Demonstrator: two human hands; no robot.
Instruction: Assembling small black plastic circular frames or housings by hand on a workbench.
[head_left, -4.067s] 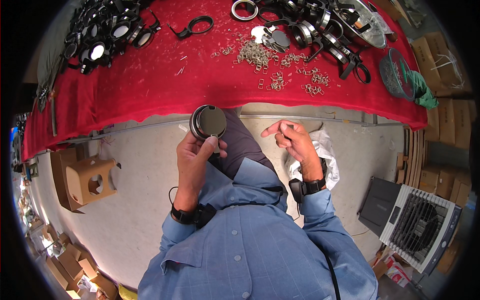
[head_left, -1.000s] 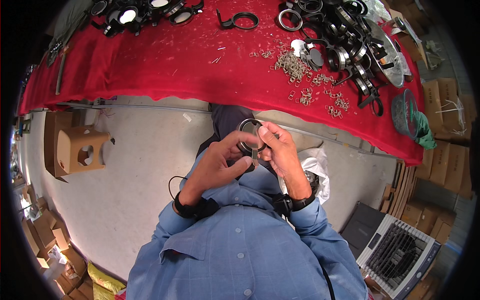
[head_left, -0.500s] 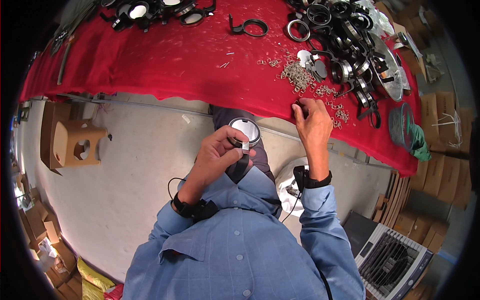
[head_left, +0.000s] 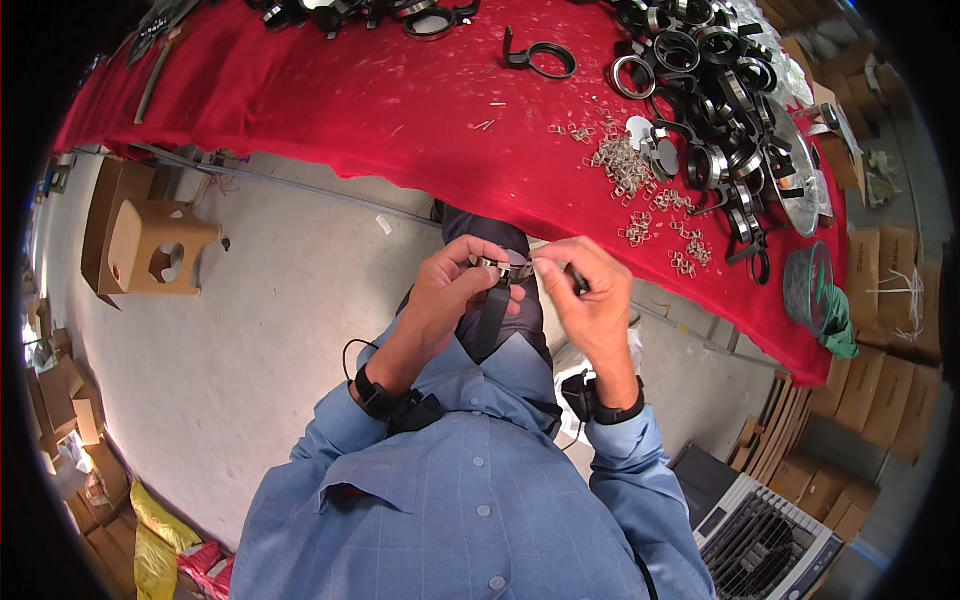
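Observation:
My left hand (head_left: 447, 295) is closed on a round silver-and-black ring piece (head_left: 508, 268) with a black handle (head_left: 489, 318) hanging down, above my lap. The ring is seen almost edge-on. My right hand (head_left: 590, 295) meets its right side, thumb and forefinger pinched at the rim; whatever lies between those fingertips is too small to make out. A short dark object (head_left: 577, 279) shows among the right fingers. On the red cloth ahead lies a pile of small wire clips (head_left: 622, 168), beside several thin round discs (head_left: 660, 155).
A heap of black and silver ring pieces (head_left: 705, 95) covers the table's right end, near a green mesh-like tub (head_left: 806, 285). One black ring with a handle (head_left: 551, 60) lies apart. A tan stool (head_left: 160, 248) stands left; cartons (head_left: 885, 300) and an air cooler (head_left: 765, 540) stand right.
My right hand has come from the clips at the table edge down to the ring piece. My left hand has tilted that piece from face-up to nearly edge-on. The view has shifted slightly.

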